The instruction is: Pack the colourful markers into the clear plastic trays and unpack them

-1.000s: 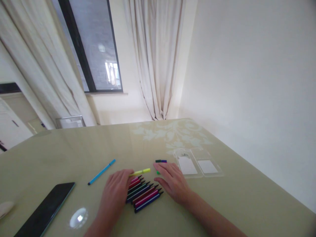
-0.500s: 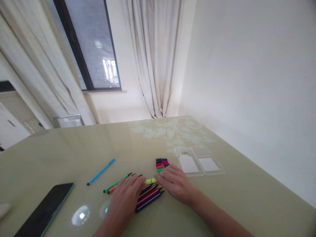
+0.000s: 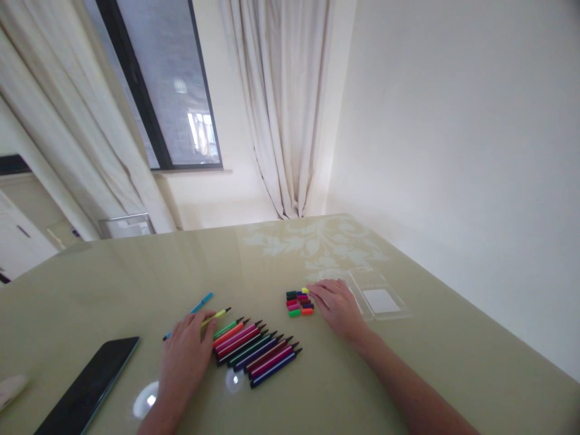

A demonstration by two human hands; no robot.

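My left hand (image 3: 188, 344) is closed on an uncapped yellow felt-tip pen (image 3: 220, 314), its dark tip pointing up and right. Beneath that hand lies a capped blue felt-tip pen (image 3: 202, 302), partly covered. Just to the right, a slanted row of uncapped felt-tip pens (image 3: 258, 350) in several colours rests on the table. My right hand (image 3: 338, 305) pinches a yellow cap (image 3: 305, 290) at the top of a small cluster of pen caps (image 3: 294, 304). Its palm partly hides a clear plastic case.
The open clear plastic case (image 3: 401, 315) with white inserts lies right of the caps. A black phone (image 3: 90, 386) is at the lower left, with a white object (image 3: 11, 389) at the edge. The table (image 3: 136, 272) meets a wall on the right.
The yellow pen and its cap are now apart. My left hand has moved left with the pen; my right hand has gone up and right to the caps. An orange cap now shows there.
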